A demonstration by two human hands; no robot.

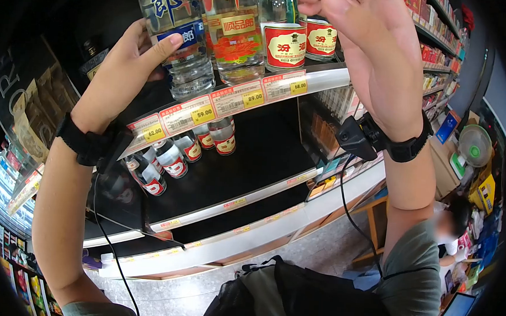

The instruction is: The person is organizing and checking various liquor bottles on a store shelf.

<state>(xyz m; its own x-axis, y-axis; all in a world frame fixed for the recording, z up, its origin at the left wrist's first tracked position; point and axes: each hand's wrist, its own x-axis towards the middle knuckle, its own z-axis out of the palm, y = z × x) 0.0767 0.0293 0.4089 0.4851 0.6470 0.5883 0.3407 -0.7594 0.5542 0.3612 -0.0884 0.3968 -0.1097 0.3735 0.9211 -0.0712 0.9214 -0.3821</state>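
Observation:
My left hand (135, 57) is wrapped round a clear bottle with a blue label (184, 45), at the left end of the upper shelf's front edge. Right beside it stands a clear bottle with a red and gold label (234, 34). Farther right are two bottles with red and cream labels, a nearer one (284, 45) and another (321, 38) partly behind my right hand. My right hand (365, 38) is raised in front of the shelf's right part, its palm showing and its fingertips partly cut off at the top edge.
Yellow price tags (202, 114) line the upper shelf edge (326, 76). Several small red-labelled bottles (173, 159) stand on the lower shelf (253, 152). Black cables hang from both wrist devices. Stocked shelves (437, 30) rise at the right, and a person (450, 225) is at the lower right.

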